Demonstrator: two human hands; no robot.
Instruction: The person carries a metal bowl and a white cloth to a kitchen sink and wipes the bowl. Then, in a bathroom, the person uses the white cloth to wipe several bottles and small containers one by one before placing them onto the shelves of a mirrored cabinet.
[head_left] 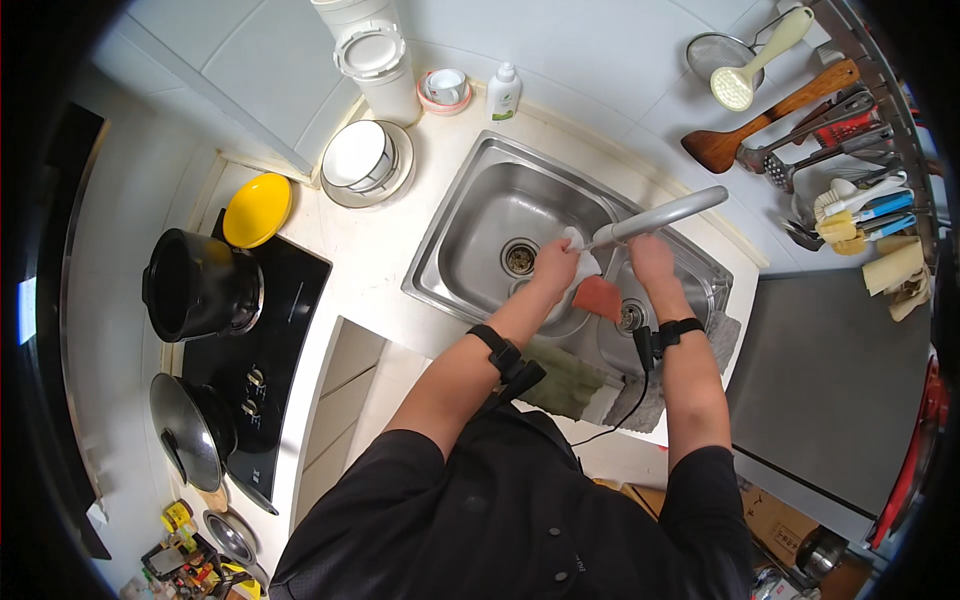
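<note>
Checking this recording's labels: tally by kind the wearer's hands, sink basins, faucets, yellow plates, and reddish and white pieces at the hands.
Left hand, right hand: 2
Left basin, right basin: 2
Faucet: 1
Yellow plate: 1
Reddish piece: 1
White piece: 1
Total: 8

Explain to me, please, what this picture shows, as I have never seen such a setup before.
There is no robot here: these are a person's own bare hands. The single picture comes from a wide fisheye camera worn on the head, looking down, so straight edges bend near the rim. Each forearm wears a black band.

Both hands are over a metal sink. The left hand seems to hold a white cloth beside a red piece. The right hand is by the faucet; its grip is too hard to make out.

On the counter are bowls and a white bottle. To the left, a black pot stands on the stove.
</note>
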